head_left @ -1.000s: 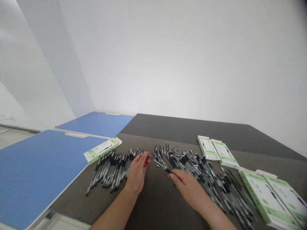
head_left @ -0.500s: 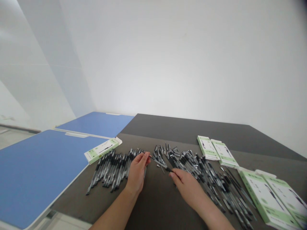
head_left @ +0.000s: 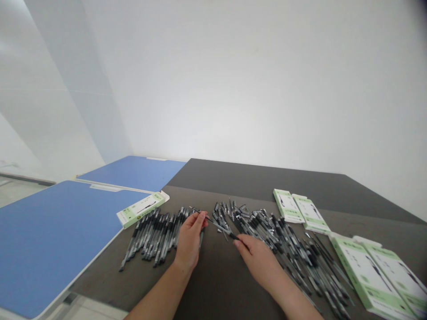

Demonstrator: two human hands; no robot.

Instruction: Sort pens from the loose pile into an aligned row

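My left hand point(head_left: 191, 233) pinches a thin dark pen refill point(head_left: 211, 219), whose pointed end sticks out on the left, past the fingertips. A pen barrel point(head_left: 229, 232) with a dark grip is held between the thumb and fingers of my right hand point(head_left: 256, 258). Refill and barrel meet in one slanting line between the hands; how deep one sits in the other I cannot tell. Capped pens point(head_left: 167, 235) lie in a row beside my left hand. Around my right hand spreads a pile of loose pen barrels point(head_left: 263, 229), with small caps point(head_left: 222, 213) at its left end.
One green and white pen box point(head_left: 142, 210) lies behind the capped pens. Several more boxes point(head_left: 310, 213) lie at the right, two of them point(head_left: 373, 275) near the front. Dark refills point(head_left: 327, 249) rest beside these. A blue table point(head_left: 76, 235) adjoins the dark table point(head_left: 213, 284) on the left.
Hardly anything differs. Both hands keep their hold on the refill and the barrel, with only a very slight shift to the left.
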